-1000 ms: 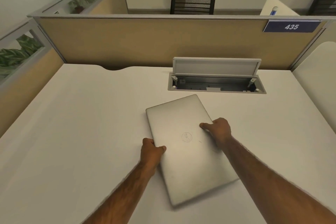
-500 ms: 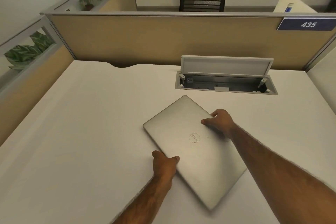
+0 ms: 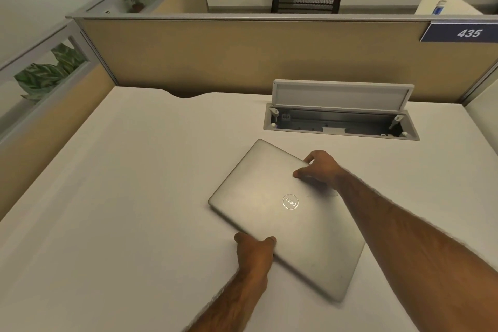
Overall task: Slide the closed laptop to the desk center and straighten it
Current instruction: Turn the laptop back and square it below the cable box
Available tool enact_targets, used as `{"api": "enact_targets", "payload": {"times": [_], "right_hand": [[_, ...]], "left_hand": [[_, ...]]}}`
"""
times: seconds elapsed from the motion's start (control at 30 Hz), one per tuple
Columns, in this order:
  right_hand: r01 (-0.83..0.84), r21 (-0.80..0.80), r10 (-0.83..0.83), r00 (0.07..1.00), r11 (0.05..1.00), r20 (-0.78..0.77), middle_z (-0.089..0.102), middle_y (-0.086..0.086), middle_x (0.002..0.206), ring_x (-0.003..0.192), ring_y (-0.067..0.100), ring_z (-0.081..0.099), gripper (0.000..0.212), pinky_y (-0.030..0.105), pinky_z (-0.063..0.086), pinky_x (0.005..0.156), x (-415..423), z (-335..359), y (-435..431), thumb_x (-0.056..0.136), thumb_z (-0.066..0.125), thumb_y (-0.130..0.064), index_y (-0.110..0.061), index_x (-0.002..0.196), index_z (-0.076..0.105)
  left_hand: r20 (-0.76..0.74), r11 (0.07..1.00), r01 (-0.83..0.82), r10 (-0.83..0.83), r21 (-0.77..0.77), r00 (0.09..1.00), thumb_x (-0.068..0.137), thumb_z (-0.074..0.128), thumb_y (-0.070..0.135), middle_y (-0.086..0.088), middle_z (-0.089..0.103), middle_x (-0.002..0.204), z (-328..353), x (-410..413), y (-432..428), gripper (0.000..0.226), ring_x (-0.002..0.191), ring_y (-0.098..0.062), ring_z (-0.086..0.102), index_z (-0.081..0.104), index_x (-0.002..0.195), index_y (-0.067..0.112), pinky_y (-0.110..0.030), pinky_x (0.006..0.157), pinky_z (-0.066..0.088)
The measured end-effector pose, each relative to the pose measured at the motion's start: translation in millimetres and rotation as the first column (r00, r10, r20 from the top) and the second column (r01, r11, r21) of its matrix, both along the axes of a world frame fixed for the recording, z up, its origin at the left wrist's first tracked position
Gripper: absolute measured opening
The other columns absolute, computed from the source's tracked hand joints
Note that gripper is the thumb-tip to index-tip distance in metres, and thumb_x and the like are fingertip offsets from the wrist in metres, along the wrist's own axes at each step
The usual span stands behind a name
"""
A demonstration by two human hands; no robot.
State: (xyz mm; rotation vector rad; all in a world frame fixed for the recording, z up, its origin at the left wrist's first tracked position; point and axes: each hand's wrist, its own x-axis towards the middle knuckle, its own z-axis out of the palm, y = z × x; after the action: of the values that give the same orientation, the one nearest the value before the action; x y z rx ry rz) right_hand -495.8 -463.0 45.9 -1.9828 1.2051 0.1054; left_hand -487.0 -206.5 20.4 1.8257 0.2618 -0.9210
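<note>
A closed silver laptop [image 3: 272,213] with a round logo lies flat on the white desk [image 3: 121,197], turned at a slant with one corner pointing toward the back. My left hand [image 3: 254,249] grips its near-left long edge, thumb on the lid. My right hand [image 3: 319,167] holds the far-right edge near the back corner, fingers curled over the rim and thumb pressed on the lid. My right forearm crosses over the laptop's right part and hides it.
An open cable hatch [image 3: 341,124] with its lid raised sits in the desk just behind the laptop. Tan partition panels [image 3: 229,56] wall the back and left sides. A blue "435" sign [image 3: 463,33] hangs on the back panel at the right.
The laptop has rotated clockwise between my hands, from nearly lengthwise to a stronger diagonal. My left hand slid nearer along its edge; my right hand moved farther back.
</note>
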Motion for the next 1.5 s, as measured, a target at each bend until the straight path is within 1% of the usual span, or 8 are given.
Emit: {"api": "enact_targets", "payload": {"times": [0.77,0.93,1.03,1.1,1.17,1.23,1.37,1.5], "right_hand": [[-0.014,-0.075,0.006,0.995,0.997,-0.102,0.062,0.006,0.127,0.118,0.028,0.056,0.058,0.04,0.04,0.102,-5.0,-11.4,7.0,0.075,0.082,-0.049,-0.015,0.118,0.065],[0.074,-0.11,-0.079,0.996,0.991,-0.044,0.06,0.005,0.134,0.125,0.028,0.053,0.063,0.041,0.04,0.104,-17.8,-8.9,25.7,0.074,0.08,-0.045,-0.021,0.13,0.063],[0.208,-0.189,-0.205,0.978,0.96,0.036,0.054,0.009,0.137,0.13,0.03,0.048,0.06,0.041,0.037,0.105,-44.8,-7.3,45.1,0.081,0.074,-0.039,-0.021,0.136,0.059],[0.298,-0.237,-0.292,0.954,0.925,0.064,0.052,0.012,0.138,0.131,0.034,0.046,0.057,0.043,0.037,0.105,-72.7,-8.2,56.4,0.084,0.071,-0.034,-0.017,0.136,0.058],[0.42,-0.23,-0.415,0.907,0.878,0.07,0.051,0.016,0.137,0.13,0.038,0.045,0.056,0.046,0.039,0.105,-105.6,-10.8,65.9,0.085,0.07,-0.033,-0.012,0.136,0.058],[0.54,-0.222,-0.545,0.837,0.812,0.046,0.052,0.022,0.133,0.126,0.043,0.048,0.058,0.048,0.045,0.102,-137.7,-14.7,74.8,0.084,0.07,-0.034,-0.007,0.134,0.059],[0.664,-0.095,-0.669,0.741,0.742,-0.049,0.048,0.03,0.136,0.126,0.049,0.05,0.066,0.05,0.046,0.101,-177.4,-23.0,92.3,0.085,0.071,-0.037,0.0,0.137,0.054],[0.668,0.023,-0.665,0.743,0.744,-0.069,0.056,0.025,0.124,0.114,0.045,0.056,0.06,0.048,0.052,0.094,-176.8,-29.6,103.6,0.078,0.071,-0.044,0.0,0.118,0.061]], "left_hand": [[-0.053,0.998,-0.032,0.029,-0.054,0.998,0.081,0.067,0.02,-0.011,0.058,0.098,-6.8,-5.9,-0.6,0.034,0.077,-0.027,0.061,0.041,0.1,0.008,-0.047,0.083,0.06],[0.002,0.984,0.178,-0.178,0.017,0.984,0.082,0.063,0.021,-0.01,0.058,0.073,-2.7,9.0,14.6,0.026,0.051,-0.023,0.056,0.048,0.092,0.002,-0.033,0.052,0.054],[-0.036,0.903,0.409,-0.408,0.131,0.912,0.078,0.061,0.032,-0.006,0.053,0.05,3.7,40.3,25.2,0.026,0.038,-0.021,0.046,0.05,0.065,0.011,-0.027,0.042,0.042],[0.129,0.739,0.536,-0.628,0.408,0.767,0.083,0.054,0.044,-0.009,0.065,0.066,11.6,66.3,24.3,0.035,0.057,-0.028,0.062,0.06,0.071,0.012,-0.039,0.057,0.052],[0.348,0.561,0.409,-0.801,0.72,0.486,0.092,0.042,0.047,-0.007,0.07,0.092,18.2,88.2,18.5,0.04,0.089,-0.03,0.067,0.063,0.088,0.013,-0.037,0.076,0.052],[0.52,0.633,0.297,-0.766,0.715,0.379,0.094,0.041,0.042,-0.007,0.065,0.101,24.4,106.3,7.9,0.035,0.098,-0.03,0.063,0.06,0.094,0.012,-0.037,0.079,0.051],[0.594,0.713,0.306,-0.697,0.63,0.402,0.091,0.052,0.035,-0.012,0.055,0.118,19.5,128.5,-20.0,0.033,0.111,-0.033,0.054,0.059,0.112,0.01,-0.043,0.09,0.049],[0.48,0.639,0.396,-0.763,0.659,0.432,0.092,0.05,0.038,-0.013,0.05,0.132,11.7,131.0,-45.4,0.049,0.122,-0.035,0.048,0.047,0.131,0.009,-0.044,0.097,0.043]]}}
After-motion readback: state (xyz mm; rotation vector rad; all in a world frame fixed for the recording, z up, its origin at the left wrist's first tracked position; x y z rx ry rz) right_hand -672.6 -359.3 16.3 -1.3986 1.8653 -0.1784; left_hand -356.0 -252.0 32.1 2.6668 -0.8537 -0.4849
